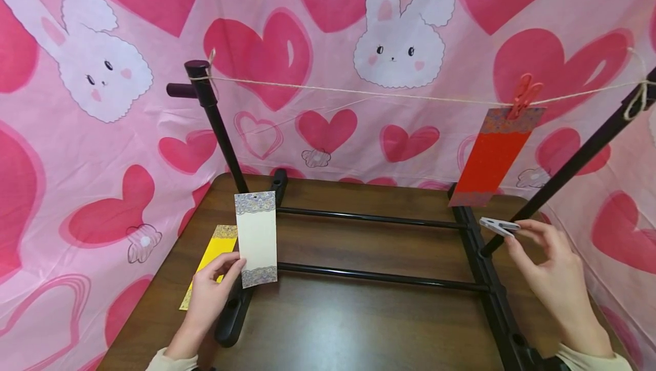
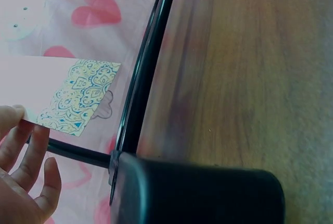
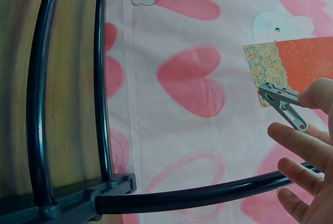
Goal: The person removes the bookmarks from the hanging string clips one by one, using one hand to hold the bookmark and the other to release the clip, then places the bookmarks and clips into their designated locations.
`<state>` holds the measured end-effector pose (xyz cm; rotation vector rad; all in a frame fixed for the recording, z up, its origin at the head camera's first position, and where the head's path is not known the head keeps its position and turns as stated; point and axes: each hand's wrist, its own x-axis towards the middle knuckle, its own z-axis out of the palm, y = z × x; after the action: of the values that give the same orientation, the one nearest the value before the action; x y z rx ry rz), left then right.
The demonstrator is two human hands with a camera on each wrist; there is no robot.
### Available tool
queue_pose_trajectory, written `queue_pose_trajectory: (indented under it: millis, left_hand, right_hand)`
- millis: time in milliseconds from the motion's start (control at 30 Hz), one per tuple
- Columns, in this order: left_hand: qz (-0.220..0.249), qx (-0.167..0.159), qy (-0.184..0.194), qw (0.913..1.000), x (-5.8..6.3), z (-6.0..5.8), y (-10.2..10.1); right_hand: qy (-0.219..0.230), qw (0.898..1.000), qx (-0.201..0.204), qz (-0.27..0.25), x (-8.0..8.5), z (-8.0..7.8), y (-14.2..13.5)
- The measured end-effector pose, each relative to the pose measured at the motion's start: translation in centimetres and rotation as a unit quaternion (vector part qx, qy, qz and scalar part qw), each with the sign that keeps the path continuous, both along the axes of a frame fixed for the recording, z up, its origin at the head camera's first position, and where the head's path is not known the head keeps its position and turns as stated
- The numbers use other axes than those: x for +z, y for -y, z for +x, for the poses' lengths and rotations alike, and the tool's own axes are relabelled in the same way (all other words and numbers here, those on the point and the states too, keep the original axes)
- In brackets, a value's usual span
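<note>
In the head view my left hand (image 1: 211,290) pinches a cream card (image 1: 257,246) by its lower left edge, with thumb and fingertips. Patterned bands cross the card's top and bottom, and it stands upright above the table. My right hand (image 1: 556,271) holds a grey clothespin (image 1: 498,226) between thumb and fingers, near the right post. The right wrist view shows the clothespin (image 3: 283,104) with its handles at the thumb and fingertips. A red card (image 1: 494,155) hangs from the string (image 1: 359,92) by a red clothespin (image 1: 524,97).
A yellow card (image 1: 217,251) lies on the wooden table (image 1: 333,325) at the left, partly behind my left hand. The black rack (image 1: 379,276) has two crossbars and two posts, with the string tied between the posts. A pink curtain (image 1: 328,18) with hearts and rabbits stands behind.
</note>
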<state>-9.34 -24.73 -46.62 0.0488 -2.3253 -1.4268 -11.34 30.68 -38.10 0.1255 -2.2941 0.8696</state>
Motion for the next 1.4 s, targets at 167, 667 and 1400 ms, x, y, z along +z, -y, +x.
queue_pose_trajectory:
  millis: [167,667,1400]
  left_hand:
    - [0.000,0.020,0.012,0.9997,-0.1,0.2,0.5]
    - [0.000,0.053,0.020,0.9984,-0.7,1.0,1.9]
    - [0.065,0.086,0.029,0.9937,-1.1,1.8,3.5]
  right_hand:
    - [0.001,1.000,-0.008,0.000,-0.2,0.1,-0.1]
    - [0.027,0.999,-0.023,-0.002,-1.3,0.5,-0.9]
    - [0.059,0.998,-0.038,-0.007,-2.9,0.8,-2.3]
